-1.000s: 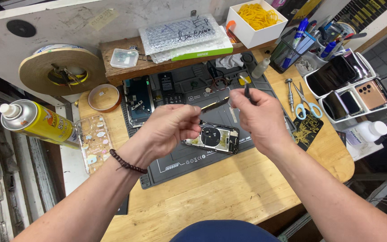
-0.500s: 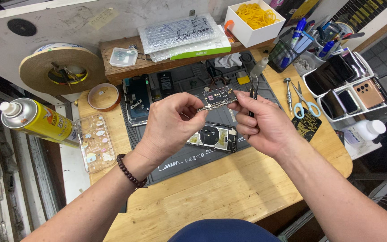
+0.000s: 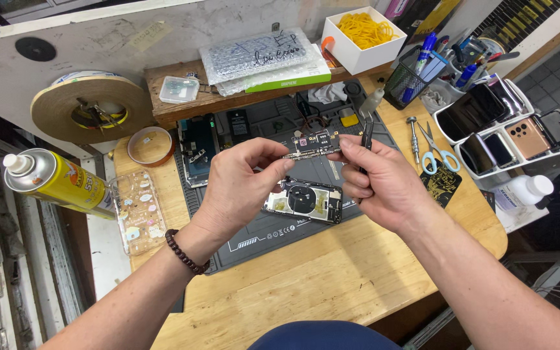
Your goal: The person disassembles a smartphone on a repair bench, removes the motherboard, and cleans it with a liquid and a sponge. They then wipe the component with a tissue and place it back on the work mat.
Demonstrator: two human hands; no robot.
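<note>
Holding a small circuit board in the air between both hands, above the far half of the dark work mat. Left hand pinches the board's left end between thumb and fingertips, a narrow, closed grip. Right hand pinches the right end and also keeps black tweezers tucked upright among its fingers, tips pointing away from the person.

Directly below the board, an opened phone body lies flat near the mat's middle, insides exposed. A second opened phone sits at the mat's far left corner.

Outward: a clear phone case lies on the wooden bench just beside the mat's left edge, a yellow spray can on its side further left, and a tape roll leans at the far left. Scissors and a screwdriver lie near the mat's right edge; a white tray of phones stands at the bench's right edge.

Risks, as judged: the board hangs on fingertip pinches only, so a slip would drop it onto the open phone. The tweezers share the right hand's grip; a shift could scrape the board or loosen the pinch. Bare fingers may be touching its contacts, though I cannot tell.
</note>
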